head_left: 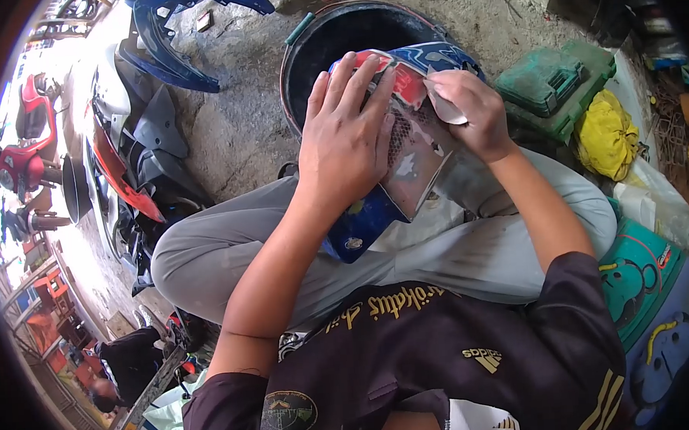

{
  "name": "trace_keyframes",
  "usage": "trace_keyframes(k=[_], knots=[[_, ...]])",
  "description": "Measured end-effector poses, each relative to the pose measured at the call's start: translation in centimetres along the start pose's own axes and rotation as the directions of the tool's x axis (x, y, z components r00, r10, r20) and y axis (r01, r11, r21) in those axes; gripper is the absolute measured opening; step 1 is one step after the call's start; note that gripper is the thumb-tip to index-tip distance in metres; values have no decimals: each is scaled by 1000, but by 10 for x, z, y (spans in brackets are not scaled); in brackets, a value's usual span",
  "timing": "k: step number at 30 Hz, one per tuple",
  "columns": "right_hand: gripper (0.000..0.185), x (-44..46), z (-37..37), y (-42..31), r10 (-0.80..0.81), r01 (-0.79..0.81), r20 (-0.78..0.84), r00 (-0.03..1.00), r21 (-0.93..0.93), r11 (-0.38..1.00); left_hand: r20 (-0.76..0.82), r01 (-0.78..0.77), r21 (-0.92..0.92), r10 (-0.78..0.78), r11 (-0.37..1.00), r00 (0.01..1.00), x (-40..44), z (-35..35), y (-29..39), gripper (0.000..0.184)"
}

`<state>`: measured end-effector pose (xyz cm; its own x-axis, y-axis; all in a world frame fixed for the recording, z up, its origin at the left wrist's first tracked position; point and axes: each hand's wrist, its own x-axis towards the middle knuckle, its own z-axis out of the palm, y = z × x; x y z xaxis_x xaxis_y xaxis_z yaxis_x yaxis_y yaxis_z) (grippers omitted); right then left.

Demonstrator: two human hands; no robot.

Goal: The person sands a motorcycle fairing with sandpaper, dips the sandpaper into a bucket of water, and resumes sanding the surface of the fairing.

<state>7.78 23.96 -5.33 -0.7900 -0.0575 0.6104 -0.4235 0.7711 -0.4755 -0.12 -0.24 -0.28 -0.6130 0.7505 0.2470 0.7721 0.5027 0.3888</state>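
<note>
Left arm: The bent arm (269, 258) reaches up and in over the left leg. That looks like a good way to hold down without a big push.
Left hand: It (346, 137) lies palm down, fingers a bit spread, on the left side of the panel. It pinches nothing. It would be best to press just enough to stop wobbles, with fingertips out of the way of the rubbing.
Bucket: The big dark bucket (328, 48) sits past the lap, with the panel's far end over it.
Panel: The red, blue and bare-looking panel (422, 172) is over the lap, between the hands. Soft, even rubs should suit its curves; hard rubs on one spot could make a dip.
Thin sheet: The bent sheet (450, 113) is at the panel's right side. Laying it flat should help; its edge could scratch.
Right hand: It (479, 114) pinches the sheet between thumb and curled fingers. A light, loose pinch should help it follow the bumps.
Right arm: It (534, 197) slants up and inward, elbow out to the side.
</note>
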Motion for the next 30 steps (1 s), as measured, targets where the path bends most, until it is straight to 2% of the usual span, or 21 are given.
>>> trace_keyframes(k=[1,2,4,6,7,11,14,15,16,18,21,24,25,28,29,30], knots=[[27,-7,4,-7,-24,24,11,1000,-27,999,0,2,4,-2,1000,1000,1,0,1,56],[18,-13,11,-19,-77,77,2,997,53,996,-6,0,-1,0,1000,1000,3,1,0,56],[18,-14,12,-28,-126,122,53,991,73,990,-7,4,-8,-4,1000,1000,0,1,-2,56],[17,-7,3,-3,-9,8,51,999,31,999,-11,-7,-6,7,1000,1000,2,2,-1,57],[17,-2,-1,5,15,-13,38,999,-50,999,-10,-10,-7,10,1000,1000,1,2,-1,57],[22,-6,4,-35,-176,175,90,980,21,984,-9,9,-16,-9,1000,1000,-2,1,0,58],[15,2,-2,1,11,-10,16,1000,-30,999,-2,-3,-4,3,1000,1000,0,0,-1,58],[25,-10,2,1,2,-2,3,1000,-43,999,4,-1,3,1,1000,1000,-2,0,0,58],[29,-9,5,-16,-79,79,-4,997,4,997,4,4,11,-4,1000,1000,0,0,1,58],[29,-9,8,-34,-142,140,54,988,32,990,5,9,-17,-9,1000,1000,1,0,-2,57],[23,1,-2,-3,84,-83,17,996,-61,995,13,3,0,-3,1000,1000,1,0,-3,57],[30,-6,5,-41,-97,94,48,994,67,993,14,21,-2,-21,1000,1000,0,-1,-2,58],[30,-12,7,-39,-120,119,86,989,15,993,9,18,-14,-18,1000,1000,1,-1,-3,58],[28,-3,4,-8,-23,23,-8,1000,-16,1000,-14,-6,2,6,1000,1000,3,0,-4,55],[26,-9,7,-17,-19,20,-32,999,10,1000,-20,-9,11,9,1000,1000,2,1,-3,54],[26,-10,8,-33,-74,72,24,997,74,995,-24,-10,6,10,1000,1000,5,1,-4,53]])
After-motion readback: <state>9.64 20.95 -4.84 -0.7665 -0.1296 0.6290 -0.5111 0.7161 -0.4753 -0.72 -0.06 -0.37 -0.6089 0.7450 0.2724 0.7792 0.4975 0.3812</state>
